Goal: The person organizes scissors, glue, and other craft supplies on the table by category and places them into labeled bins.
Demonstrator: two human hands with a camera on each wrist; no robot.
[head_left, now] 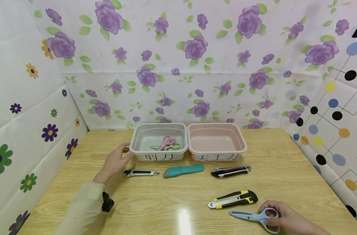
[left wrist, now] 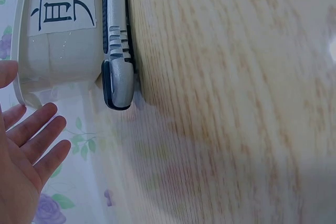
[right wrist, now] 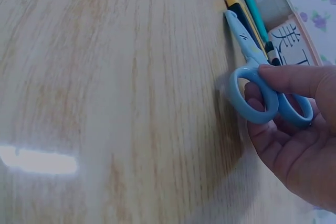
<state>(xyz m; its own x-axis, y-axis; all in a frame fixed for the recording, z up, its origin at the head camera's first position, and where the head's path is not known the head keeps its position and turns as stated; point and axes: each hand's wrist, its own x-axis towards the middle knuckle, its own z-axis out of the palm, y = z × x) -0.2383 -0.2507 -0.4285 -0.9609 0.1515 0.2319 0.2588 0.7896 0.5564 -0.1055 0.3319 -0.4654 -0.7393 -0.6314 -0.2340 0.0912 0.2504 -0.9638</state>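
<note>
Wood worktop (head_left: 155, 209): right hand (head_left: 287, 217) pinches blue scissors (head_left: 258, 217) by the handles, beside the yellow-black cutter (head_left: 234, 199); left hand (head_left: 115, 163), fingers loose, at the gray bin (head_left: 157, 152). Keep tips low, pinch firm (cutter's close).

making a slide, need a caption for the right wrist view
Right hand holding blue scissors at a wooden table, knives and boxes beyond.

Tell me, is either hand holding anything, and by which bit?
The right hand holds the blue scissors by the handles. The left hand is at the grey tub, not visibly gripping it.
</note>
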